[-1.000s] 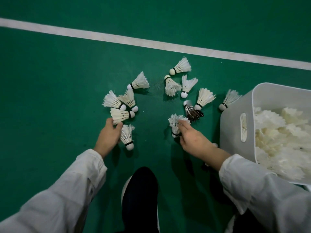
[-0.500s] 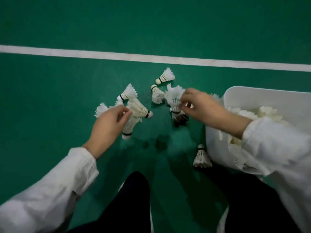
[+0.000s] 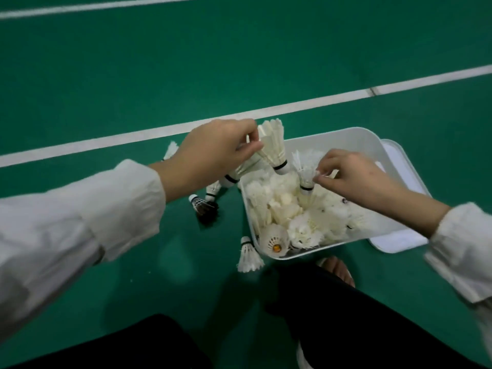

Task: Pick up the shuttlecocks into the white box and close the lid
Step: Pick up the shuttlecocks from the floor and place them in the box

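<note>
- Head view: I see the white box (image 3: 354, 138) on the green court floor (image 3: 133, 62), its top open and heaped with white shuttlecocks (image 3: 298, 214).
- A flat white lid (image 3: 399, 161) lies under and beyond the box on its right side, sticking out past the far and near corners.
- My left hand (image 3: 213, 153) is above the box's left rim, fingers pinched shut on the feathers of a shuttlecock (image 3: 274, 145) that hangs cork down over the pile.
- Lower in that same hand I make out more feathered shuttlecocks (image 3: 237, 173) jutting down towards the floor; I cannot tell exactly how many it grips.
- My right hand (image 3: 354, 177) is over the middle of the box, thumb and forefinger closed on the feather tips of a smaller shuttlecock (image 3: 306, 179), cork pointing down, just above the heap.
- On the floor left of the box lies a dark-feathered shuttlecock (image 3: 203, 207), with a white one (image 3: 213, 190) just beside it, partly hidden by the left hand.
- Another white shuttlecock (image 3: 249, 255) stands cork up on the floor, touching or nearly touching the box's near-left corner.
- 1 feather skirt (image 3: 170, 150) peeks out beyond the left wrist.
- A white court line (image 3: 319, 102) runs across behind the box; both sleeves are pale, and dark trousers (image 3: 359, 315) fill the lower frame.
</note>
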